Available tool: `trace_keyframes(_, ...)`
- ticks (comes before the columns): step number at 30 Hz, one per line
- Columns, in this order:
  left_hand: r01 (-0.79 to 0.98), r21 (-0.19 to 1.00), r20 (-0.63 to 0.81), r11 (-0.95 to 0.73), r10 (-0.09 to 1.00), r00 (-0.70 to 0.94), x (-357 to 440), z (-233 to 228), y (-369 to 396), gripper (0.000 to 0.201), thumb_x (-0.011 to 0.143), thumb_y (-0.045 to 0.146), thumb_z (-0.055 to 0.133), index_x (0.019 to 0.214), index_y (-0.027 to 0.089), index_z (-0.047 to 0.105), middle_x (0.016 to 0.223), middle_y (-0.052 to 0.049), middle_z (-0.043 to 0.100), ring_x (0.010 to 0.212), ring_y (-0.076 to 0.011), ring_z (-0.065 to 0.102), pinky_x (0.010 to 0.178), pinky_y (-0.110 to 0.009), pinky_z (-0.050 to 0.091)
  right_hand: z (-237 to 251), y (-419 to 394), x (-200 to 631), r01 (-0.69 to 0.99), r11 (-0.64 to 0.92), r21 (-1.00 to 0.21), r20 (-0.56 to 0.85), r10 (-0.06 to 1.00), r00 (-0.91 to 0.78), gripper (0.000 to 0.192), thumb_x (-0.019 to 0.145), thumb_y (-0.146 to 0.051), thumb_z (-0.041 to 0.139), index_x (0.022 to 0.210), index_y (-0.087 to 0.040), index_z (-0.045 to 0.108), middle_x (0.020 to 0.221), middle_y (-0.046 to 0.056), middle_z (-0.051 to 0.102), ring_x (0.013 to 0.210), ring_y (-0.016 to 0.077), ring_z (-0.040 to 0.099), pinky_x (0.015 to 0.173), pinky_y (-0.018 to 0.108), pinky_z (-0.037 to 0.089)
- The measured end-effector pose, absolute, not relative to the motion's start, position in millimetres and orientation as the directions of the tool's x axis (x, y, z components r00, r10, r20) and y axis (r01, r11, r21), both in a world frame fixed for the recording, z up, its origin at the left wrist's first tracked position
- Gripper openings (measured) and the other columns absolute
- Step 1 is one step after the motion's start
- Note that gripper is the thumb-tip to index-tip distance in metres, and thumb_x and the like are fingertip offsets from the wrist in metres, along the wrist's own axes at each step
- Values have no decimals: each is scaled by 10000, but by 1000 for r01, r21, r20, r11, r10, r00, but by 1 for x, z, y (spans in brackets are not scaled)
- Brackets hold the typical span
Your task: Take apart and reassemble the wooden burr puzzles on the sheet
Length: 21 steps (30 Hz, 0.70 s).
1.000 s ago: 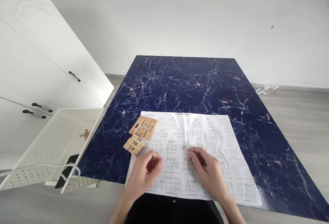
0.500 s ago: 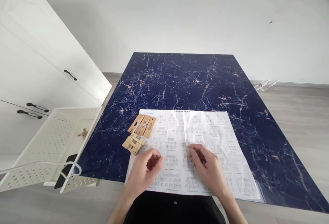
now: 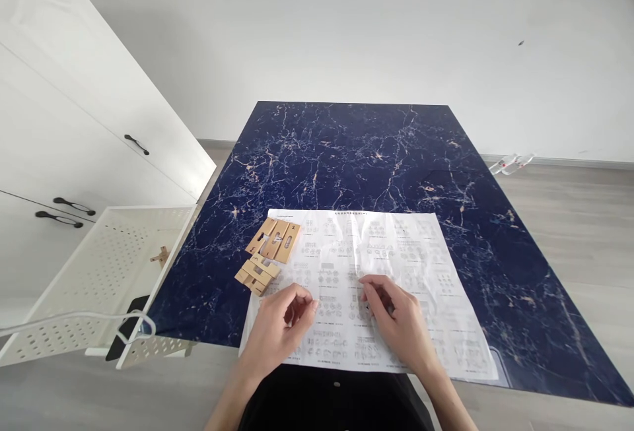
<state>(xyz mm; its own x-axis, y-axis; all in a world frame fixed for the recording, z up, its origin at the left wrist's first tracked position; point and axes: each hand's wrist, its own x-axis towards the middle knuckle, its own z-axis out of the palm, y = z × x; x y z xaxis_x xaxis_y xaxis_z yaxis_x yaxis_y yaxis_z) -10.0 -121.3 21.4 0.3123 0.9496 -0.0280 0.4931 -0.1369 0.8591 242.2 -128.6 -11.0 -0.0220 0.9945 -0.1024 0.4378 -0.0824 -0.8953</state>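
Two bare hands rest on a large white printed instruction sheet (image 3: 376, 286) spread over the near part of a dark blue marble-patterned table top (image 3: 356, 154). The left hand (image 3: 280, 332) lies loosely curled, fingers bent inward toward the palm and closed on nothing that shows; the right hand (image 3: 399, 325) is likewise half-curled, its fingertips (image 3: 369, 292) pressing on the paper and gripping nothing. Just ahead of the left hand and slightly to its outer side lies a small interlocked cluster of light wooden puzzle bars (image 3: 257, 274), partly on the sheet's left edge and partly on the table. Beyond that, farther from the same hand, lies a flat row of light wooden slotted puzzle pieces (image 3: 274, 241) marked with numbers, side by side and touching, their long axes running away from the person and leaning a little to the right. Both wooden groups lie to the left of the gap between the hands, so the left hand is clearly the nearer one, while the right hand would have to cross over the sheet to reach them. Off the table's left edge, well apart from either hand, stands a white perforated metal basket (image 3: 99, 272) with one small wooden piece (image 3: 160, 257) inside, and behind it a white cabinet with black handles (image 3: 74, 140).
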Motion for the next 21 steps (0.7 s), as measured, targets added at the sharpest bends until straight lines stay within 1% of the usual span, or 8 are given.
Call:
trace_keyframes(3,559,786,115,-265,950,289,-5,29,-115,207,1090,294,561,894,229,578,785,15,626,697,-152,599,638,-276,485,-10,-129,242,438,-87,-894,-106,994,-18,413,1106,-580,498,1133,-240,732,866,60,756,675,223,687,617,349,567)
trace_keyframes(6,660,659,283,-361,932,227,3,35,-104,44,1084,270,575,1081,237,604,1081,-56,682,1056,-235,674,953,-387,561,-9,-129,241,435,-81,-897,-102,995,-24,426,1106,-586,493,1128,-234,733,846,54,752,655,217,678,609,345,562)
trace_keyframes(8,753,555,336,-353,923,185,5,35,-93,174,1074,288,592,1240,237,572,1303,-120,638,1286,-312,608,1101,-495,522,-8,-128,241,435,-75,-897,-98,995,-30,436,1105,-592,491,1126,-232,735,832,55,749,640,217,668,596,344,554)
trace_keyframes(12,915,346,365,-208,928,73,-1,22,-71,490,1042,336,619,1479,193,449,1587,-242,447,1527,-466,397,1192,-694,414,-9,-128,242,427,-75,-901,-99,995,-33,443,1102,-597,493,1126,-231,741,842,67,756,652,227,677,591,346,558)
trace_keyframes(14,954,268,381,-137,924,25,-8,15,-62,603,1029,373,620,1534,122,406,1634,-301,387,1559,-514,341,1231,-742,336,-9,-128,242,418,-74,-905,-98,995,-36,434,1103,-588,497,1144,-232,743,849,67,757,662,229,679,601,347,565)
trace_keyframes(16,974,215,368,-76,930,-9,-15,9,-56,694,1017,414,619,1563,62,375,1617,-339,421,1558,-558,328,1245,-798,247,-9,-127,242,412,-73,-908,-97,995,-37,431,1104,-584,496,1160,-235,742,850,68,754,661,230,672,605,349,563)
trace_keyframes(19,981,192,325,-37,945,-27,-22,4,-54,773,1005,446,620,1610,63,329,1536,-306,565,1565,-583,306,1231,-856,163,-10,-128,242,407,-79,-910,-105,994,-41,434,1104,-586,494,1178,-235,738,854,71,750,660,233,662,606,354,559)
trace_keyframes(21,980,196,309,-43,951,-20,-24,4,-55,758,1009,435,616,1618,83,334,1492,-272,627,1563,-577,318,1233,-858,148,-11,-128,242,406,-85,-910,-112,993,-43,430,1105,-583,496,1178,-234,736,859,71,750,665,232,664,609,353,559)
